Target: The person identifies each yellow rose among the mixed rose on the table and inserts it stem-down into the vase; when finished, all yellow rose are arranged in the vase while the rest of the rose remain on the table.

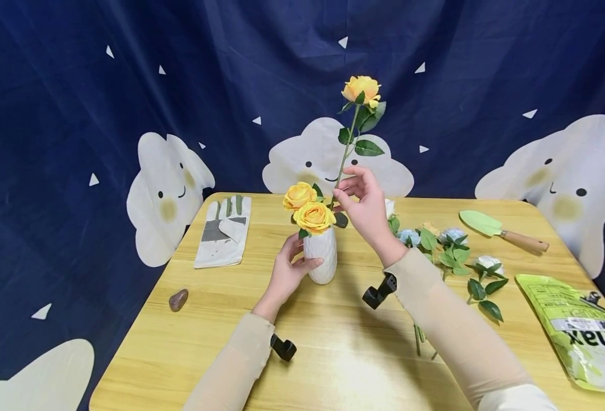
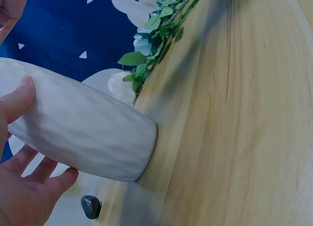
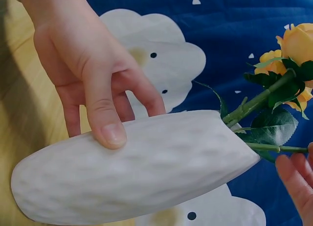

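A white textured vase (image 1: 324, 260) stands on the table with two yellow roses (image 1: 315, 218) in it. My left hand (image 1: 289, 268) grips the vase's side, thumb in front and fingers behind, as the left wrist view shows too. Above the vase, my right hand (image 1: 366, 210) pinches the green stem of another yellow rose (image 1: 361, 90). That rose's bloom rises high and leans to the right. In the right wrist view, the lower part of the pinched stem (image 3: 276, 148) runs into the vase's mouth; its end is hidden inside.
Blue and white artificial flowers (image 1: 451, 251) lie to the right, partly behind my right arm. Farther right are a green trowel (image 1: 503, 231) and a green bag (image 1: 572, 337) with a clip. Gloves (image 1: 224, 231) and a brown stone (image 1: 177, 299) lie left; a dark stone (image 1: 341, 220) sits behind the vase.
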`<state>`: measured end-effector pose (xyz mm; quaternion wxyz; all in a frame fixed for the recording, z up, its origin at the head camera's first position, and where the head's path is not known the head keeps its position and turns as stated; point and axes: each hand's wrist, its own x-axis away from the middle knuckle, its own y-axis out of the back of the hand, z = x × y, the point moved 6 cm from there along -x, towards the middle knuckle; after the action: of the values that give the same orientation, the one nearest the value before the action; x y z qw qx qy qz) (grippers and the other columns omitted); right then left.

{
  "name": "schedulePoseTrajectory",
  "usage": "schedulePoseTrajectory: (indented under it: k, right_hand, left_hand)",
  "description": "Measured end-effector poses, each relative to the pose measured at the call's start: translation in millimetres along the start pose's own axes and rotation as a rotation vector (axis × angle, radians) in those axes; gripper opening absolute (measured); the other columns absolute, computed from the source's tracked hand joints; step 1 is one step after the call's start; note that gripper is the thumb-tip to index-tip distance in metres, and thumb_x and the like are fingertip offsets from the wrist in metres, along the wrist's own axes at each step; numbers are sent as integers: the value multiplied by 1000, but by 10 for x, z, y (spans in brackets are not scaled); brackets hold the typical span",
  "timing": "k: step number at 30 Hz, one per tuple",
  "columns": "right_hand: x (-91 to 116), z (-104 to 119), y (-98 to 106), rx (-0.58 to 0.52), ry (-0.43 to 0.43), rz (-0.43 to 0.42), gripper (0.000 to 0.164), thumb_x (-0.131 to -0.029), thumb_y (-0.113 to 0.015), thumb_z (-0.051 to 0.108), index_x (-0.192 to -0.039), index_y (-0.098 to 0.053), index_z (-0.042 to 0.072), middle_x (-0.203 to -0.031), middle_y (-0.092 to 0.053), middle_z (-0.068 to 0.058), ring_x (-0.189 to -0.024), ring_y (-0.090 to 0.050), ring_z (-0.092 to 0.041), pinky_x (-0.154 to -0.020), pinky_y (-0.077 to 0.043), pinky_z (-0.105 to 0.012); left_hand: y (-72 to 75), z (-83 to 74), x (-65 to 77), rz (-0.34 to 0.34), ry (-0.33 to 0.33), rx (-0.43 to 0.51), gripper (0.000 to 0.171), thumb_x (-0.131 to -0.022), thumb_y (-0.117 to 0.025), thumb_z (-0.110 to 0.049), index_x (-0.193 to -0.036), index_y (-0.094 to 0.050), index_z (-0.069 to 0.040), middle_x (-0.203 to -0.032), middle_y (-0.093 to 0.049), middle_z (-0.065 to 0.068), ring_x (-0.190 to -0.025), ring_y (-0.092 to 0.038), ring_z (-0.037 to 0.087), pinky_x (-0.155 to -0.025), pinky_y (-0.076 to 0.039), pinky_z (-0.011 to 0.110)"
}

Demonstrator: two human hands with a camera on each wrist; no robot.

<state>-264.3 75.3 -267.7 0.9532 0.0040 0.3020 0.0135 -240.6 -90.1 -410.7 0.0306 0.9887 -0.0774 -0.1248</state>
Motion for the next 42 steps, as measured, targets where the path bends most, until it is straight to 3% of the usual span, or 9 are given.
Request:
schedulePoseTrajectory:
  k: [8,13,18,28,34,42]
  right_hand:
    - [-19,13,-17,9,42,12,36,-82,-56,-18,-116,-43,-16,-89,-53,-32,-74,-54,-48,-61,-53,-49]
    - [10,-28,-22,59,25,27,35,-82,-58,-17,-114,-45,-14,-88,-55,-29,-74,-56,-43,-60,-55,-35]
    - [83,-37,-29,140,-31,57,34,-82,-60,-13,-114,-48,-12,-88,-58,-26,-75,-56,-28,-60,-47,-20]
    - [311,-159,2,181,-108,51,17,-84,-62,-6,-101,-60,-10,-90,-61,-21,-79,-57,-20,-63,-46,-19]
    - [379,-255,17,167,-136,52,12,-85,-60,-6,-96,-61,-11,-90,-62,-23,-81,-57,-23,-64,-47,-20]
    - [602,-447,140,178,-230,55,10,-84,-62,-6,-92,-61,-13,-86,-62,-24,-71,-58,-21,-59,-51,-21]
  left_hand:
    - [-10,12,1,3,1,7,60,-81,-71,-6,-133,-43,-9,-128,-48,19,-118,-45,34,-94,-41,50]
    - [-17,24,4,6,11,1,59,-81,-71,-7,-133,-43,-9,-129,-48,17,-119,-45,33,-94,-42,48]
    - [-21,14,7,12,-2,9,60,-82,-71,-6,-134,-42,-8,-129,-47,19,-119,-45,35,-93,-41,50]
    - [4,18,0,-13,12,7,60,-80,-73,-7,-132,-44,-10,-128,-50,11,-117,-47,31,-93,-42,48]
    - [1,9,0,-19,-7,14,58,-80,-73,-5,-131,-46,-10,-126,-52,11,-116,-47,34,-93,-42,50]
    - [6,16,10,-19,-3,5,59,-80,-73,-6,-132,-45,-10,-126,-52,11,-116,-47,34,-93,-41,50]
